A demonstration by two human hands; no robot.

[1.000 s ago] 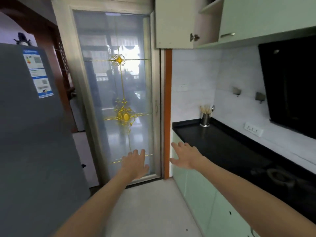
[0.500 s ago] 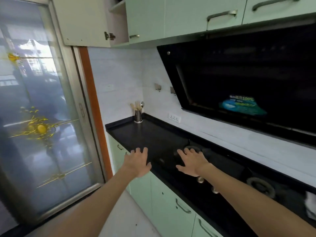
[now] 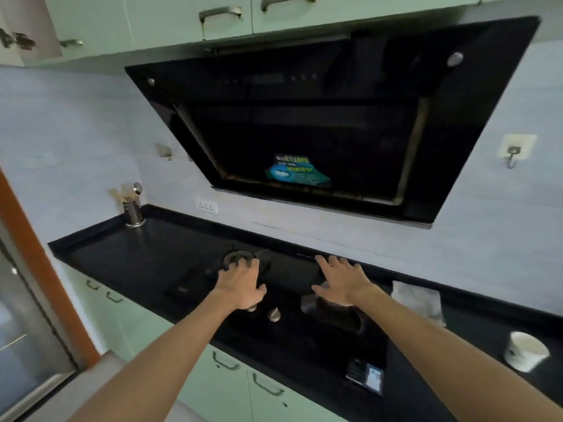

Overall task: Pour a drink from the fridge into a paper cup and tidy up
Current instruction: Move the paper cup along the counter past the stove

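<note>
Head view: paper cup (image 3: 525,351) stands upright at the far right of the black countertop (image 3: 137,254), white cloth (image 3: 417,300) behind it — no drink or fridge in view. Left hand (image 3: 240,283) and right hand (image 3: 342,280) hover over the hob (image 3: 304,345), fingers spread, grasping nothing. Judgement: fetch the drink first, then steady the cup while pouring.

- At my 12 o'clock, a blue-green sticker (image 3: 297,172) sits on the range hood (image 3: 335,117) glass. I can read "100%" in its top line; the Chinese characters around it are too blurred for me.
- At 5 o'clock, a small label (image 3: 365,377) sits on the front corner of the hob (image 3: 304,339), its print too small to read.
- At 4 o'clock, the paper cup (image 3: 525,350) bears a dark mark I cannot read.
</note>
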